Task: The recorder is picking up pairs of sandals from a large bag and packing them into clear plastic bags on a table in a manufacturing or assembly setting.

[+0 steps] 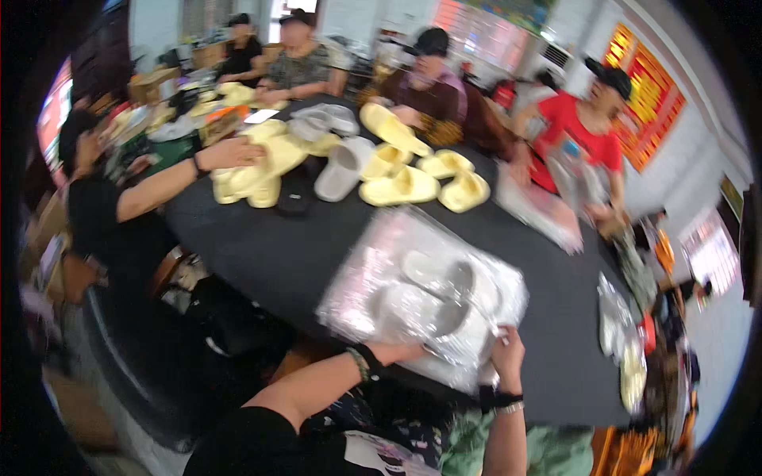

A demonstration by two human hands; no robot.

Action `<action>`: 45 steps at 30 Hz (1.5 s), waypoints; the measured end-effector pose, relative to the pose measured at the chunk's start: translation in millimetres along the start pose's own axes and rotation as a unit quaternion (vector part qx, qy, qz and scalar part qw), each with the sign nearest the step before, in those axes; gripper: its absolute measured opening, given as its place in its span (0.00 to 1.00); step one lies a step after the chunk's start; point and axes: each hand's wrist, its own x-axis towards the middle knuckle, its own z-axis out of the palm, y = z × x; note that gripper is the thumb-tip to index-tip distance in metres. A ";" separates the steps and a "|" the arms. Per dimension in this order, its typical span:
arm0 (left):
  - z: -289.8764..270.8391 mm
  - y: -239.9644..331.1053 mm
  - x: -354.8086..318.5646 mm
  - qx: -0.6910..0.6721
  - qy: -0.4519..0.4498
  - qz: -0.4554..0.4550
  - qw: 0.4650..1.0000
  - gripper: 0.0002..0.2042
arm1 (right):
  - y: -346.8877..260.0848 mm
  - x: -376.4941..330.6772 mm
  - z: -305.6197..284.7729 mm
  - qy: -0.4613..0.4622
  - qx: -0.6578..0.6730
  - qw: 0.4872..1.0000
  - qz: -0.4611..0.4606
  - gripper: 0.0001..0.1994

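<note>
A pair of pale grey slippers (432, 305) lies inside a clear plastic bag (498, 274) near the table's front edge. At the bag's near edge, my left hand (399, 352) appears closed on the plastic, its fingertips blurred. My right hand (508, 351) pinches the bag's near right corner, thumb and fingers together. Beneath the slippers' bag lie more clear bags (357, 278) with pinkish print, stacked flat.
Yellow slippers (399, 186) and loose grey slippers (344, 169) crowd the far side of the dark table (262, 246). A co-worker's hand (234, 152) touches yellow slippers at the left. Across the table, a person in red (575, 131) handles clear bags. Bagged slippers (615, 325) lie at the right edge.
</note>
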 end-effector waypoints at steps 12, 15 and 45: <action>3.7 91.3 29.2 0.376 -0.111 -0.192 0.900 0.31 | 18.9 -0.8 -3.6 0.075 0.015 0.995 0.069 0.09; -2.1 83.9 26.5 0.327 -0.133 -0.213 0.911 0.29 | 5.4 -3.5 -2.0 0.072 0.019 0.996 0.055 0.10; -4.9 93.8 -4.3 -0.279 0.085 -0.020 0.956 0.27 | 23.7 56.0 -35.2 -0.479 -0.256 0.839 -0.017 0.84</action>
